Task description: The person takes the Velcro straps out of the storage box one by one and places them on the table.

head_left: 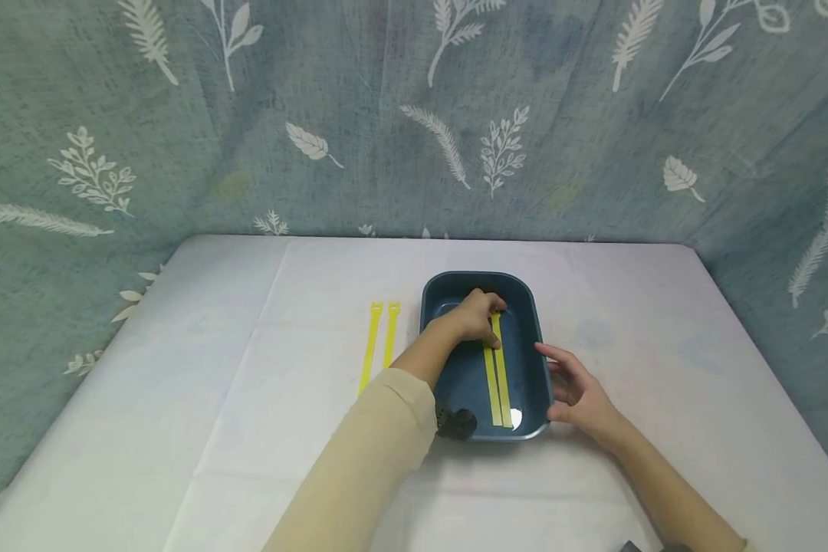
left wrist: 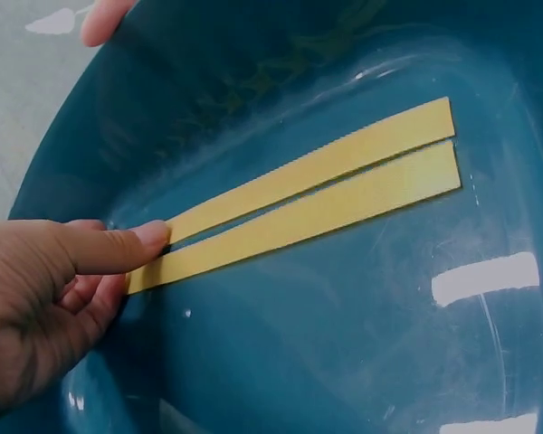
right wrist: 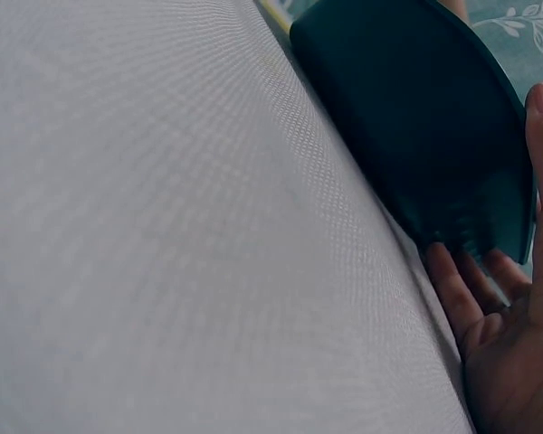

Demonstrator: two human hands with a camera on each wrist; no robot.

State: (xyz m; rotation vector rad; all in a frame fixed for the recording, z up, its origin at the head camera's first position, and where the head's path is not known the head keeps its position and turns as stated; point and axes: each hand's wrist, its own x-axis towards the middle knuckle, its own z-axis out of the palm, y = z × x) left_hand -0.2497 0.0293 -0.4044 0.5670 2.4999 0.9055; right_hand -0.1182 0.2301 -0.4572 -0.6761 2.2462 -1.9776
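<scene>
A dark blue tray stands on the table with two flat yellow straps side by side on its floor. My left hand reaches into it from the left. In the left wrist view its thumb lies over the straps' upper ends, with the other fingers curled beneath, pinching there. At the tray's right side is my right hand, fingertips against the outer wall. The right wrist view shows its fingers low on that wall and a digit up along the rim.
Two more yellow straps with slotted heads lie left of the tray, partly hidden by my left forearm. A black wrist device overlaps the tray's near left corner. White cloth covers the table; a patterned curtain hangs behind.
</scene>
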